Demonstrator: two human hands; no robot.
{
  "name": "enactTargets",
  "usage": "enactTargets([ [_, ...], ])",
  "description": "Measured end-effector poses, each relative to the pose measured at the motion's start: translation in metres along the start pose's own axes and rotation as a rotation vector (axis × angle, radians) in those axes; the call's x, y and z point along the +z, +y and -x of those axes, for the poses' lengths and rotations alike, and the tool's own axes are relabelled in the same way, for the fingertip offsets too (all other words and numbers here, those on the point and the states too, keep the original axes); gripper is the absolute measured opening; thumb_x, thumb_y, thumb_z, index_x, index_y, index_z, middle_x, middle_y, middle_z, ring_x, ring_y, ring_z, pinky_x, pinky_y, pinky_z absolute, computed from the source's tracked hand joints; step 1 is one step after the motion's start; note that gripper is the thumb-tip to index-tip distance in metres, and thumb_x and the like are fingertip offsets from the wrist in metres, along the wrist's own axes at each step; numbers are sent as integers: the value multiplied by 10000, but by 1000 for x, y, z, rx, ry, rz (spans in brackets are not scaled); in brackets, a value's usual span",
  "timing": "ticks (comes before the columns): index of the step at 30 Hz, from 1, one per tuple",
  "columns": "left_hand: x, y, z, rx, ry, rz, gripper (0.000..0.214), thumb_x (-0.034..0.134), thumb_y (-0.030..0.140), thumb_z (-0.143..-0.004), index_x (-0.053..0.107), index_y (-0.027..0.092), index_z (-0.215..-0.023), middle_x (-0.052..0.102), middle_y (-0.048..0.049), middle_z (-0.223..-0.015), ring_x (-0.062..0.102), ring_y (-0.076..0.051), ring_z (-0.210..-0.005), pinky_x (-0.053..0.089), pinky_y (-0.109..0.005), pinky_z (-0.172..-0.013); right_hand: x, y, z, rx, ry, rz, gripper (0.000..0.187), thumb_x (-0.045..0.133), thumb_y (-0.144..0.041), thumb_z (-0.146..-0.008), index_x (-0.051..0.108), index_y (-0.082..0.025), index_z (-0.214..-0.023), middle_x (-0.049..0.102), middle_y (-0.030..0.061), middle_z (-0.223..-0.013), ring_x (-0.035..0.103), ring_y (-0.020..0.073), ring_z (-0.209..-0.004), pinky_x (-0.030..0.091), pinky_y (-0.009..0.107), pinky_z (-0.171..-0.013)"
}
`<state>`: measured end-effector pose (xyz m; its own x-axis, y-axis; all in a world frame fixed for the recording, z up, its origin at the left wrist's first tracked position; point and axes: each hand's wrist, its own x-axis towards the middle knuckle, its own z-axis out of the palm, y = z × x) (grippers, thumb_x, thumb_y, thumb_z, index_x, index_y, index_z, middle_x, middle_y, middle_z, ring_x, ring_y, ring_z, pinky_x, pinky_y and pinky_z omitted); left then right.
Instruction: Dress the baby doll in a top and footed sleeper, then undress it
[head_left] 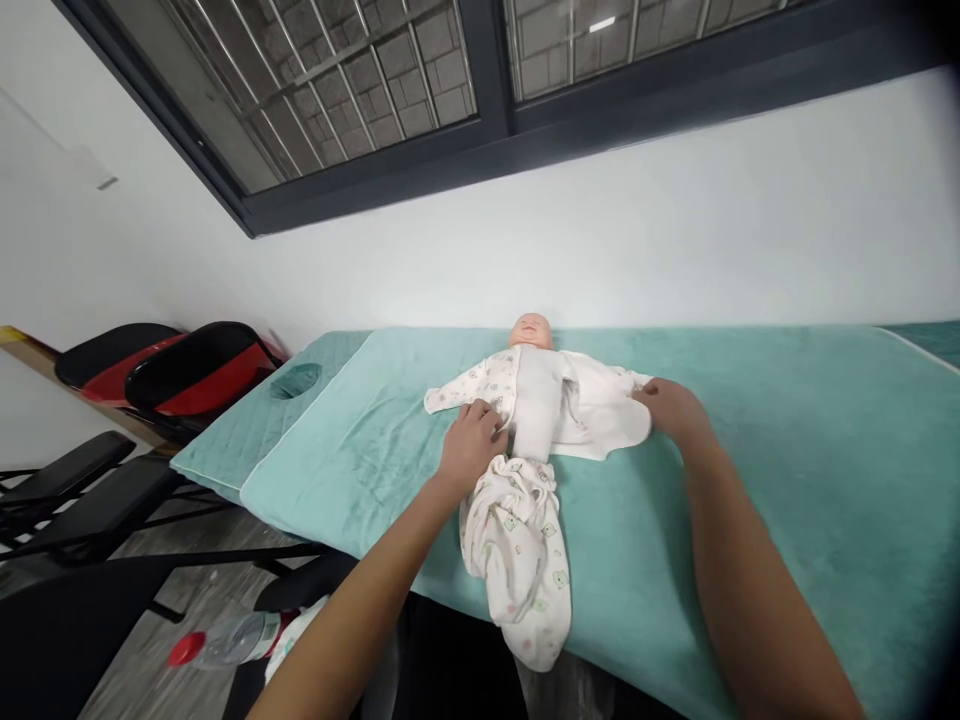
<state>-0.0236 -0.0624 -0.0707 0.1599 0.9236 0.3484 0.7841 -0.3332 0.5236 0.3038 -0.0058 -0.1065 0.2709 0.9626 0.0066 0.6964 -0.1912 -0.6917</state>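
Note:
A baby doll [531, 328] lies on its back on a green-covered massage bed [795, 440], head towards the wall. Its patterned white baby shirt [596, 415] is open at the front, the right-hand panel spread out flat and showing its plain inner side. Plain white cloth covers the doll's middle. My right hand [673, 408] pinches the outer edge of the spread panel near the sleeve end. Beside the doll's waist, my left hand [474, 445] is curled at the shirt's other panel, fingertips partly hidden. Patterned cloth [517, 540] lies bunched below the doll and hangs over the bed's near edge.
Black and red chairs [199, 370] stand at the left. The bed has a face hole [296, 380] at its left end. A clear bottle with a red cap [232, 640] lies at lower left. A white wall and barred window [360, 80] rise behind.

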Motion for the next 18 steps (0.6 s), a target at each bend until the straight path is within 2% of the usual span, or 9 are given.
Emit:
enactTargets([
  [2, -5, -9, -4, -211, 139, 264, 81, 627, 265, -748, 562, 216, -739, 570, -14, -824, 532, -187, -837, 447, -329, -797, -3, 8, -1, 67, 32, 160, 209, 557, -394, -771, 644, -205, -754, 678, 104, -822, 603, 243, -757, 375, 314, -626],
  [4, -12, -27, -8, -425, 305, 468, 134, 591, 335, -750, 533, 215, -771, 538, 15, -761, 521, -151, -726, 452, -294, -704, -2, 3, 2, 78, 102, 169, 236, 512, -392, -831, 656, -208, -862, 691, 123, -883, 614, 258, -791, 386, 322, -642],
  [7, -25, -58, -7, -574, 426, 528, 169, 494, 376, -774, 480, 208, -782, 516, 17, -746, 513, -135, -659, 450, -285, -631, 6, -19, 15, -89, 276, 24, 244, 468, -374, -895, 642, -209, -941, 700, 106, -925, 619, 241, -831, 413, 322, -707],
  [8, -28, -66, -4, -608, 442, 524, 164, 500, 366, -763, 474, 205, -774, 514, 14, -736, 506, -133, -643, 445, -287, -621, 11, -29, 21, -177, 283, -67, 242, 468, -377, -906, 638, -208, -937, 699, 91, -923, 619, 228, -835, 422, 315, -730],
  [9, -30, -72, 1, -635, 453, 514, 159, 525, 351, -746, 478, 201, -771, 515, 13, -731, 498, -130, -634, 438, -287, -619, 17, -39, 27, -270, 242, -170, 243, 472, -384, -914, 636, -206, -925, 697, 74, -909, 618, 214, -829, 429, 305, -742],
  [11, -31, -77, 12, -648, 451, 492, 169, 592, 319, -715, 520, 192, -801, 541, 6, -757, 499, -130, -660, 431, -283, -641, 29, -57, 43, -453, 22, -354, 263, 483, -407, -924, 639, -199, -879, 683, 41, -849, 609, 188, -782, 438, 283, -720],
  [13, -28, -72, 24, -613, 383, 500, 197, 655, 313, -700, 583, 187, -833, 588, -9, -806, 531, -141, -724, 442, -278, -685, 42, -73, 60, -626, -233, -404, 289, 519, -430, -922, 652, -193, -822, 663, 21, -794, 587, 167, -729, 424, 270, -671],
  [14, -26, -67, 29, -565, 287, 520, 198, 673, 322, -708, 614, 185, -838, 612, -21, -839, 554, -151, -770, 453, -281, -720, 48, -79, 67, -703, -315, -383, 295, 544, -435, -918, 664, -191, -802, 656, 17, -783, 578, 161, -724, 413, 269, -664],
  [18, -27, -47, 45, -232, -172, 511, 186, 640, 370, -817, 682, 206, -895, 615, -80, -1109, 582, -206, -1039, 469, -306, -865, 59, -91, 87, -942, -419, -230, 273, 628, -434, -899, 704, -207, -768, 657, 25, -810, 557, 171, -828, 386, 290, -746],
])
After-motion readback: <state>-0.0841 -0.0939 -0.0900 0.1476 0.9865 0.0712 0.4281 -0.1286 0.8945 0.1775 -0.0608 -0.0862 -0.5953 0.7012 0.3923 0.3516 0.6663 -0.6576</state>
